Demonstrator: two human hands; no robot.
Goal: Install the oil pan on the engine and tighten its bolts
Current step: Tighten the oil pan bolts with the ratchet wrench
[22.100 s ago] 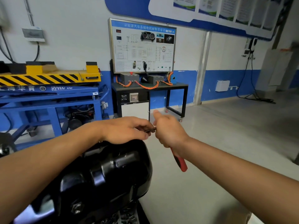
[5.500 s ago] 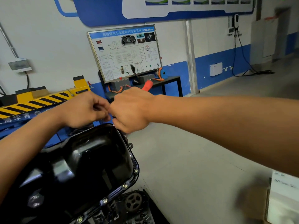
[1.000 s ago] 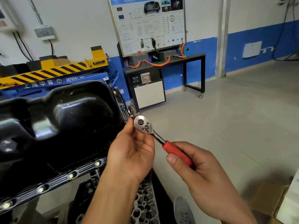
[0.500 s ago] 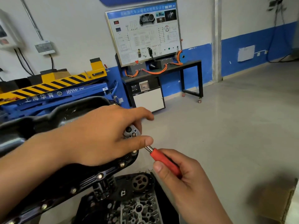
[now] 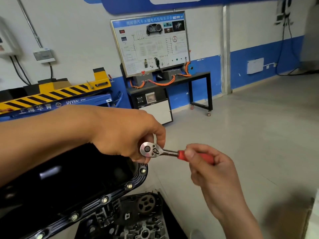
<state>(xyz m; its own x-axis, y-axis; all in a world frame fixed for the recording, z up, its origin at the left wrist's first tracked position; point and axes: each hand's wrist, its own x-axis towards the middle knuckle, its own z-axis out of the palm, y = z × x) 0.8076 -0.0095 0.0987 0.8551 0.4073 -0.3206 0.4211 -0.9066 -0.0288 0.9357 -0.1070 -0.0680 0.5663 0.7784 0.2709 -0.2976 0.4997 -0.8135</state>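
Observation:
The glossy black oil pan [image 5: 72, 176] sits on the engine [image 5: 138, 219] at the lower left, with several silver bolts [image 5: 129, 185] along its flange. A ratchet wrench [image 5: 156, 151] with a chrome head and red handle hovers above the pan's near right corner. My left hand [image 5: 124, 135] pinches the wrench's head between thumb and fingers. My right hand [image 5: 210, 171] grips the red handle. Anything under the wrench's head is hidden by my left fingers.
A training panel on a black stand [image 5: 151, 49] is against the far wall. A blue lift with yellow-black striped ramp [image 5: 57, 95] stands behind the engine. Bare grey floor [image 5: 241, 126] spreads to the right. A cardboard box [image 5: 293, 219] shows at the lower right.
My left hand has shifted from covering the wrench's head to pinching it from behind, so the head now shows. The wrench's handle has swung toward level, pointing right.

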